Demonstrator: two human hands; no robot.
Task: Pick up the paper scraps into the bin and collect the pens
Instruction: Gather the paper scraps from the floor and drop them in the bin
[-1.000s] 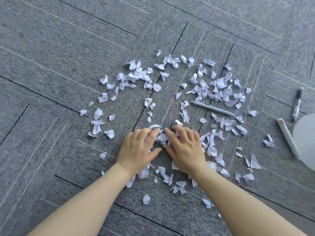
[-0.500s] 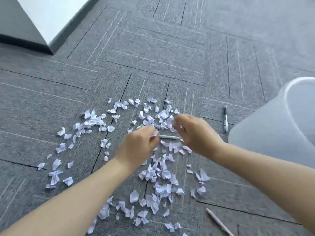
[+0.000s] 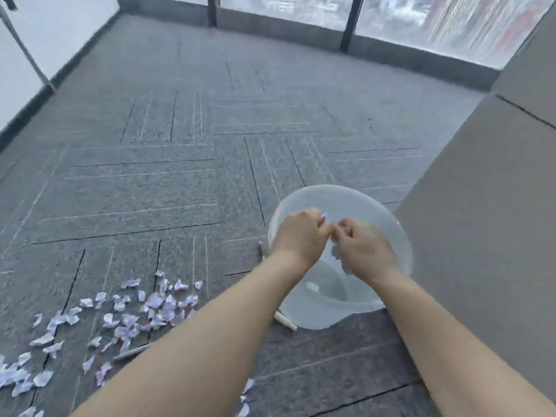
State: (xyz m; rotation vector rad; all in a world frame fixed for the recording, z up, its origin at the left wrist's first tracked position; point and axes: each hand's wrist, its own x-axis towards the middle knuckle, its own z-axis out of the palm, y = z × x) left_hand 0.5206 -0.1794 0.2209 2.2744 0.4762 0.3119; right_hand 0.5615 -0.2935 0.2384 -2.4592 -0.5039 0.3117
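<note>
Both hands hover together over the mouth of a translucent white bin (image 3: 400,236) on the grey carpet. My left hand (image 3: 296,236) is curled, a scrap tip showing at its fingers. My right hand (image 3: 365,249) is also curled, with pale paper scraps (image 3: 338,251) showing under its fingers. Many white paper scraps (image 3: 126,311) lie scattered on the carpet at the lower left. A white pen (image 3: 284,320) lies against the bin's near left side. A dark pen (image 3: 260,249) lies just left of the bin. A grey pen (image 3: 131,355) rests among the scraps, partly hidden by my left forearm.
A grey cabinet or wall block (image 3: 487,206) stands right beside the bin. Windows with dark frames (image 3: 349,22) run along the far edge. A white wall (image 3: 36,55) closes the left side. Open carpet (image 3: 180,145) stretches ahead.
Both hands lifted off the scrap pile with paper in them and swung right to above the bin. The view turned up and right, so the scraps now lie at the lower left.
</note>
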